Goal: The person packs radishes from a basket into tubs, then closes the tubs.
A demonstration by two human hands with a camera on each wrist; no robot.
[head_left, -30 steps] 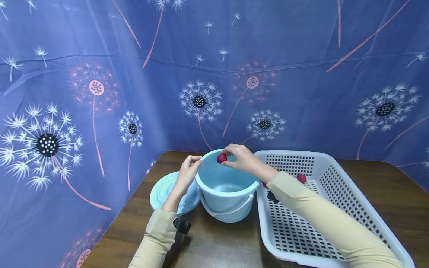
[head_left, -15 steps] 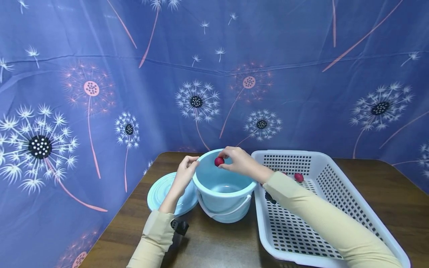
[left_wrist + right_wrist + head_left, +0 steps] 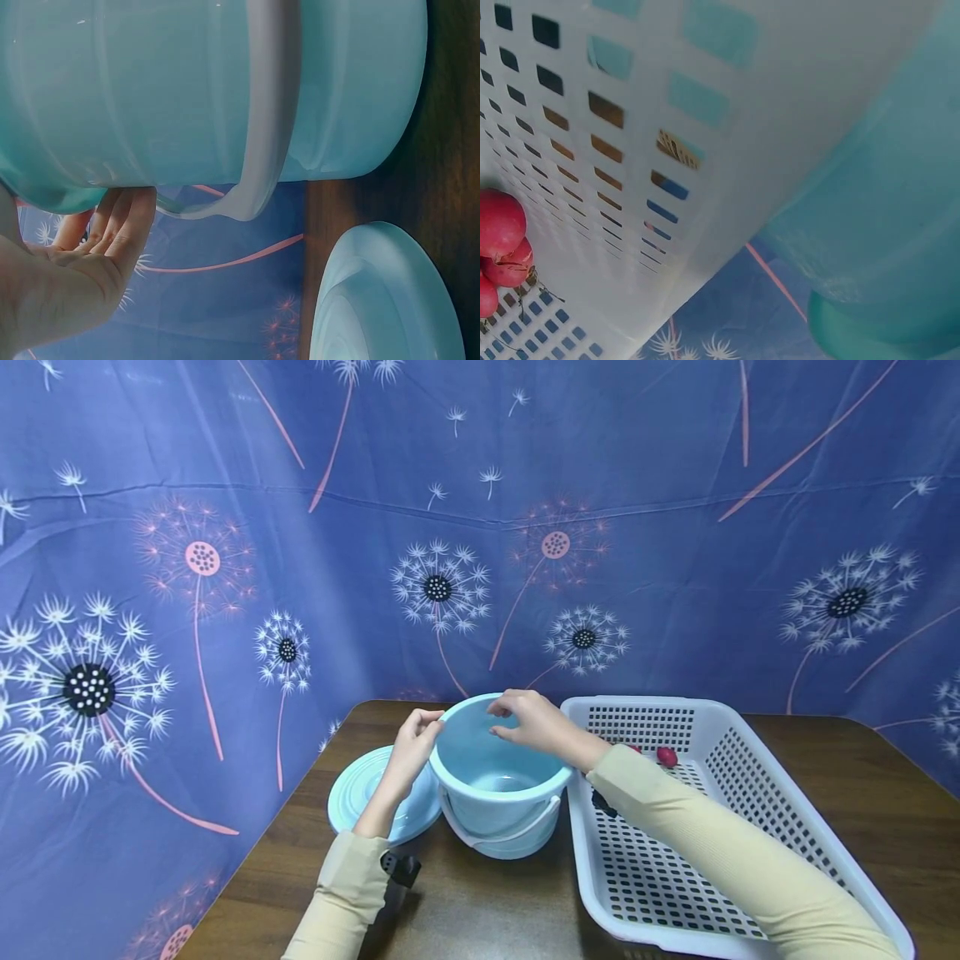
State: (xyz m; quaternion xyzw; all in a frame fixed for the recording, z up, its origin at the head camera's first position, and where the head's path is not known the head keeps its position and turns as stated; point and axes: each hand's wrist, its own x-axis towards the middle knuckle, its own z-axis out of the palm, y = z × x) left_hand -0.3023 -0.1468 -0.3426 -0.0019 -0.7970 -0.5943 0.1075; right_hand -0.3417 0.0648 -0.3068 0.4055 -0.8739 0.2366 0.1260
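A light blue bucket with a pale bail handle stands upright on the table. My left hand holds its left rim; in the left wrist view the fingers lie along the bucket's outer wall. Over the bucket's mouth hovers my right hand, thumb and fingers apart with nothing between them. Red radishes lie in the white perforated basket to the right, one radish showing beyond the right sleeve. No radish shows in the visible part of the bucket's inside.
The round blue lid lies on the wooden table, left of the bucket and partly behind the left forearm. A blue dandelion-print cloth hangs behind the table. The basket's left wall stands close beside the bucket.
The right hand's fingers have let go of the red radish above the bucket, and it has gone from sight. The left hand stays on the rim. The head view shifted slightly.
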